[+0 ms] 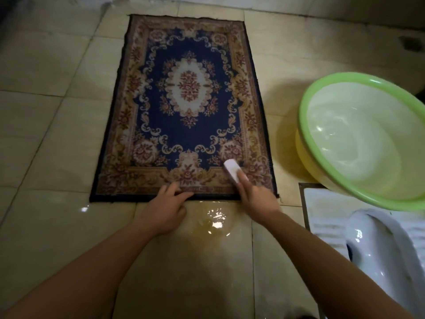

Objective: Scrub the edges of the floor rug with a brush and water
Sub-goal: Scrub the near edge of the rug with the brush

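Rug point(184, 107): a patterned floor rug, dark blue with gold and cream borders, lies flat on the tiled floor point(46, 111) and fills the centre of the frame; its near edge runs just above the hands.
Brush point(232, 170): white, on the rug's lower right border, close to the near right corner, tilted toward the upper left.
Right hand point(255, 199): fingers closed over the brush's near end, pressing it onto the rug.
Left hand point(166, 206): holding nothing; fingers spread a little, fingertips resting on the rug's near edge, left of the brush.
Water point(213, 219): a shiny puddle on the tiles between the two hands, just below the rug's edge.
Basin point(358, 137): green-rimmed, at the right of the frame, well apart from the rug, with clear water inside.
Lower right corner: a white ceramic fixture point(377, 245) set in the floor.
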Motion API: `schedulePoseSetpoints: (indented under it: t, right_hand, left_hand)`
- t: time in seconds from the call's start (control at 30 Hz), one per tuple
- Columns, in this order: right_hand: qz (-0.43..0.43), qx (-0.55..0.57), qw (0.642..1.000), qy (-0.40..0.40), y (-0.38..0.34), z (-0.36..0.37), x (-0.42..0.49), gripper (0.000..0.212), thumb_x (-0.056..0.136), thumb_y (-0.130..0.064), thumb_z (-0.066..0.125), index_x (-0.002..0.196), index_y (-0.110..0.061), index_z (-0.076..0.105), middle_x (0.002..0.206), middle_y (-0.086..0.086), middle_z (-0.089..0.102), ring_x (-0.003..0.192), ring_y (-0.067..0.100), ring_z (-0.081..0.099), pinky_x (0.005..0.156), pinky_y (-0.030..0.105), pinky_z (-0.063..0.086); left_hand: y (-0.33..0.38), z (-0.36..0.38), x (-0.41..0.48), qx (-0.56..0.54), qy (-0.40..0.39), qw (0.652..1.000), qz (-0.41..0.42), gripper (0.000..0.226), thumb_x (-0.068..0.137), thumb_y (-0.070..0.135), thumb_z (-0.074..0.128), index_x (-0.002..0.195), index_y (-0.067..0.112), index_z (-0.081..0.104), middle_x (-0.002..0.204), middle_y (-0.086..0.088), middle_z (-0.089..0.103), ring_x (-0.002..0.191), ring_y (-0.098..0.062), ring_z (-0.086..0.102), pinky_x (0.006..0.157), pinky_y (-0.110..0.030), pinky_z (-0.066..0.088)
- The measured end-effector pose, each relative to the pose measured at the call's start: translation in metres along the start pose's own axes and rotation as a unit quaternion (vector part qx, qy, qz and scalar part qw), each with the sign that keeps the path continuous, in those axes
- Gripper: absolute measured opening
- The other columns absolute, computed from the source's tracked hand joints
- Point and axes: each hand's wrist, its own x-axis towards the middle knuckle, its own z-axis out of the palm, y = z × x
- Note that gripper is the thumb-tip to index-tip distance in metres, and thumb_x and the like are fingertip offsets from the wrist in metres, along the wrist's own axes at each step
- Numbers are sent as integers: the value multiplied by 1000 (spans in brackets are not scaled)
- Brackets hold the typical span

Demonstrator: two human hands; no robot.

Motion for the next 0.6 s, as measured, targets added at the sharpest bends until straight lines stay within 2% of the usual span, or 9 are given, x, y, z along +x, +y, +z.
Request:
schedulePoseSetpoints:
  t: [0.07,0.13,0.23,0.3,0.37,0.4,0.5,0.6]
  right_hand:
    - [-78,-27,995,-60,-15,13,-19,50,103,-43,17,151,-34,5,95,15,66,81,28,64,74,41,54]
    - [-112,-25,991,-62,-11,6,-19,49,103,-45,19,150,-39,12,101,14,66,88,27,63,79,41,53]
    - [-76,19,997,-1,2,-16,4,46,103,-44,23,148,-38,23,97,11,64,84,21,63,79,39,55]
    - [-10,61,996,59,7,-29,23,46,103,-44,23,148,-34,28,100,14,65,85,27,63,74,40,54]
    - [45,68,992,94,10,-35,36,48,103,-44,21,149,-32,27,104,18,64,88,32,62,73,38,51]
    - [54,54,993,87,7,-33,37,49,103,-44,19,150,-32,22,99,16,63,86,31,62,72,37,51]
    - [-1,15,1000,21,-10,-4,20,52,104,-42,19,152,-33,2,84,9,60,73,22,64,70,36,56]
    - [-69,27,997,-15,-9,11,6,54,103,-42,25,152,-36,3,92,11,65,77,21,64,74,37,55]
  left_hand:
    - [-4,0,-3,-8,-4,1000,-3,52,97,30,39,148,29,29,144,2,29,131,-17,24,103,-31,34]
    - [-2,4,-7,-16,3,1000,-10,53,97,30,39,149,26,26,147,3,26,133,-18,22,108,-30,28]
    - [3,13,-12,-27,27,999,-34,56,97,33,39,150,20,23,152,2,23,137,-18,17,113,-30,19]
    - [1,20,-14,-25,54,996,-71,58,96,38,35,149,16,24,153,-1,24,138,-21,17,116,-33,15]
    - [-8,25,-19,-21,98,988,-119,66,90,43,26,146,9,31,150,-9,29,137,-26,22,116,-40,18]
    - [-14,28,-23,-25,115,983,-139,70,86,42,25,144,5,34,147,-14,33,136,-30,25,116,-44,20]
    - [-25,37,-32,-23,121,976,-179,67,82,33,35,137,-5,43,140,-25,42,131,-43,34,111,-53,27]
    - [-25,38,-29,24,95,977,-188,57,79,27,42,121,-7,59,124,-27,57,116,-48,51,99,-58,39]
